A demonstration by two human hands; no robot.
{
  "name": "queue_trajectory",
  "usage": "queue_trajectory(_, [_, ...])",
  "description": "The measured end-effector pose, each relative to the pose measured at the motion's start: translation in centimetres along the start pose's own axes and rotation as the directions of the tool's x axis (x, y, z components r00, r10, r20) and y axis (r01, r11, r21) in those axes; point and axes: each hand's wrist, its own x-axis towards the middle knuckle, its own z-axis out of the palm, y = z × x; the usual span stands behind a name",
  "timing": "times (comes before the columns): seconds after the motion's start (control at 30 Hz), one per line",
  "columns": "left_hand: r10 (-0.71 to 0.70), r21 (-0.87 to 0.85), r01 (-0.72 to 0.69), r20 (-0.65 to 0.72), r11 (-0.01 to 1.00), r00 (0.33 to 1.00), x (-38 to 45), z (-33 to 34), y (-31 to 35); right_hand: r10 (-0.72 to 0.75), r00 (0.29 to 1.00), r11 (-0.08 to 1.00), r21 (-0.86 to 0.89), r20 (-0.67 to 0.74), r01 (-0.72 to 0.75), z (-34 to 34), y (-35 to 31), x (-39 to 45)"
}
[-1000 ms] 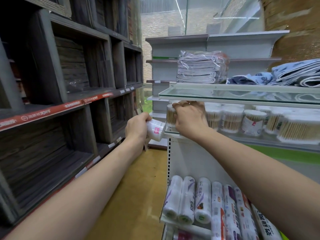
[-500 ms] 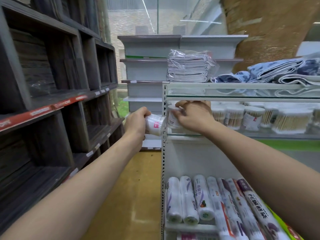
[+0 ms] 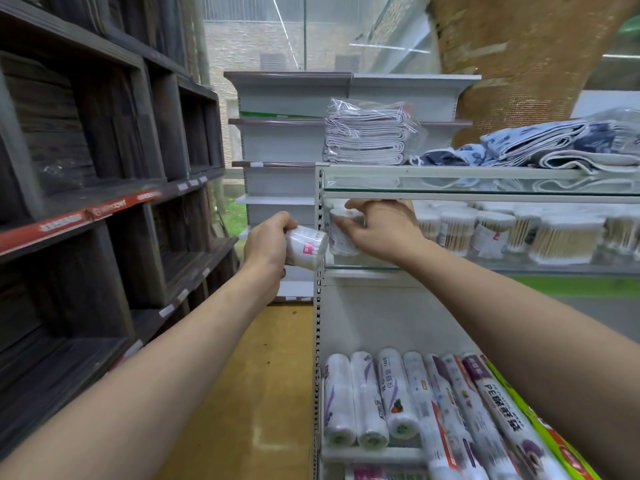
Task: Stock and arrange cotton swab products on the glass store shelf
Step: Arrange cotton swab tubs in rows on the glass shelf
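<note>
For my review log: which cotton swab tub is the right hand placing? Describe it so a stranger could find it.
Find the glass shelf under the folded cloths. At its far left end, by the white upright, the right hand holds a cotton swab tub. Unlike the row of tubs to its right, it is in a grip and shows a white label.
</note>
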Motion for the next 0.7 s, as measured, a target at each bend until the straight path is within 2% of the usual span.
queue_trajectory(0.13, [0.02,-0.003,-0.02,-0.005,1.0,1.0,-0.4,0.6,0.5,-0.133,0.99,0.986,-0.106,-0.05,0.127,-0.9,1.2,-1.5])
queue_trajectory(0.33, [0.038,0.002,-0.038,0.007,0.999,0.999,-1.4,1.6,0.8,-0.106,0.994,0.985,-0.139,-0.025,0.102,-1.5,4.5,-3.0])
queue_trajectory(0.53, [0.068,-0.008,-0.068,-0.01,0.998,0.998,-2.6,3.0,0.6,-0.241,0.951,0.971,-0.055,-0.194,0.234,-0.9,3.5,-4.5])
queue_trajectory(0.7, [0.098,-0.002,-0.098,0.036,0.995,0.995,-3.1,3.5,0.4,-0.347,0.868,0.932,-0.027,-0.356,0.361,-0.1,3.1,-5.1])
